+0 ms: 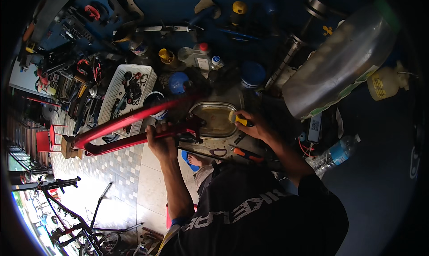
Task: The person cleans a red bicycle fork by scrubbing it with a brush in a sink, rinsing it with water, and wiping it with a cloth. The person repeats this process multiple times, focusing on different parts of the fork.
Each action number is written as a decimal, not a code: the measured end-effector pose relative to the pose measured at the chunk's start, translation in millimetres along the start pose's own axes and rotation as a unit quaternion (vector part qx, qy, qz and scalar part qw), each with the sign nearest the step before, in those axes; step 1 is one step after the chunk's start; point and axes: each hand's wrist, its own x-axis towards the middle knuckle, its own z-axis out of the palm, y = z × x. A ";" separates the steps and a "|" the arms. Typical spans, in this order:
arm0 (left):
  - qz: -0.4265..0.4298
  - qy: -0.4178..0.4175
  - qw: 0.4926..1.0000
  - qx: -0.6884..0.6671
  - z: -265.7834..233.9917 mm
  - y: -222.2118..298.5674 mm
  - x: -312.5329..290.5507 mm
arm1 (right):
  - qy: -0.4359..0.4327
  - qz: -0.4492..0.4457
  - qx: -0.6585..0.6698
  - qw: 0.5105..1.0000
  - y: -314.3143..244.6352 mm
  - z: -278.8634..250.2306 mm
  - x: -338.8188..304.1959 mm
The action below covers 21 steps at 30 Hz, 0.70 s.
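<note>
Fig.: bike-frame work at cluttered table (268, 99). L hand (161, 140), fingers wrapped round red bike frame (129, 126), holds it level near the frame's joint, just beside the oval metal tray (216, 120). R hand (254, 124), fingers pinched on small yellow tool (241, 120), sits at tray edge. Judged early: tool not yet on frame; orange-handled tool (248, 154) lies unused below.

white parts basket (117, 84), water bottle (336, 154)
</note>
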 end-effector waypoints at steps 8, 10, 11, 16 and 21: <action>0.044 -0.120 0.992 -0.009 47.4 18.4 -34.8 | -0.006 0.015 0.001 1.000 -5.8 2.6 5.0; 0.059 -0.171 0.984 0.005 67.1 16.4 -30.6 | -0.008 0.002 -0.006 1.000 -6.6 2.8 6.2; 0.066 -0.218 0.973 0.025 73.1 17.4 -26.9 | -0.008 -0.010 -0.014 1.000 -7.4 3.1 7.2; 0.090 -0.355 0.928 0.071 102.3 17.4 -6.9 | 0.013 -0.044 -0.045 0.998 -9.0 5.8 7.8; 0.092 -0.399 0.899 0.158 124.0 9.5 7.5 | 0.016 -0.045 -0.045 0.998 -8.6 5.1 6.9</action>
